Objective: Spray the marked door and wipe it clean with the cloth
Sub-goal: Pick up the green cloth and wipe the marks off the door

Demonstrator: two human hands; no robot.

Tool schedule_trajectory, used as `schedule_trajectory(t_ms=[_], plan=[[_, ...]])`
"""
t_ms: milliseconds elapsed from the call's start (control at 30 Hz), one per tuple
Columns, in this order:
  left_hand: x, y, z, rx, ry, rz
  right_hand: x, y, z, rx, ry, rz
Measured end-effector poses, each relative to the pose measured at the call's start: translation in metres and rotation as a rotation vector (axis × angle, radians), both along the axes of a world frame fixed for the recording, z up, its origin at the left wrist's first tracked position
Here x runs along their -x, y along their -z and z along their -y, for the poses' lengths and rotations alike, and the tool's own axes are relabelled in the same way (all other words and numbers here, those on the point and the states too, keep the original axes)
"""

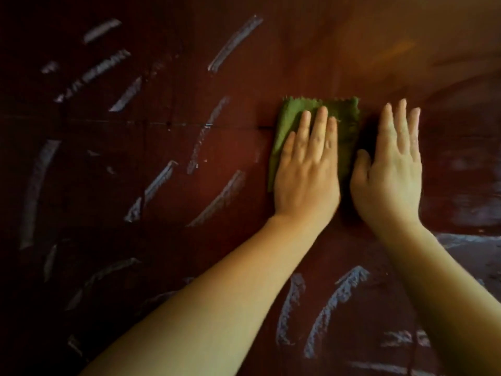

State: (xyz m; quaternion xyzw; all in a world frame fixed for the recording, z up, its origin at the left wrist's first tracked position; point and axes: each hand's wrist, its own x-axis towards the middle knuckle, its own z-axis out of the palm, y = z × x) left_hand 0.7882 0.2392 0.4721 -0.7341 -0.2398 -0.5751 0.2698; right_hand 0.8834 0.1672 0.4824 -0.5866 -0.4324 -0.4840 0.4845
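The dark red-brown door (311, 63) fills the view and carries many white chalk strokes (235, 42), mostly on its left half and along the bottom. A folded green cloth (349, 123) lies flat against the door right of centre. My left hand (306, 172) presses on the cloth with its fingers stretched out, covering the cloth's lower left part. My right hand (390, 169) rests flat on the bare door just right of the cloth, fingers apart, thumb at the cloth's edge. No spray bottle is in view.
A thin horizontal seam (135, 123) crosses the door left of the cloth. A smeared, whitish patch (466, 185) lies to the right of my right hand. More chalk strokes (333, 308) sit between my forearms.
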Motion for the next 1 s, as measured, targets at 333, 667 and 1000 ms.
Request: schedule_trajectory(t_ms=[333, 667, 1000], plan=[[0.095, -0.021, -0.062, 0.079, -0.171, 0.026, 0.03, -0.005, -0.033, -0.006, 0.225, -0.044], [0.154, -0.023, -0.094, 0.345, -0.221, 0.268, 0.043, -0.017, -0.031, 0.025, 0.163, 0.02], [0.101, -0.023, -0.061, 0.0, -0.121, -0.081, 0.059, -0.043, -0.052, 0.012, 0.239, -0.023]])
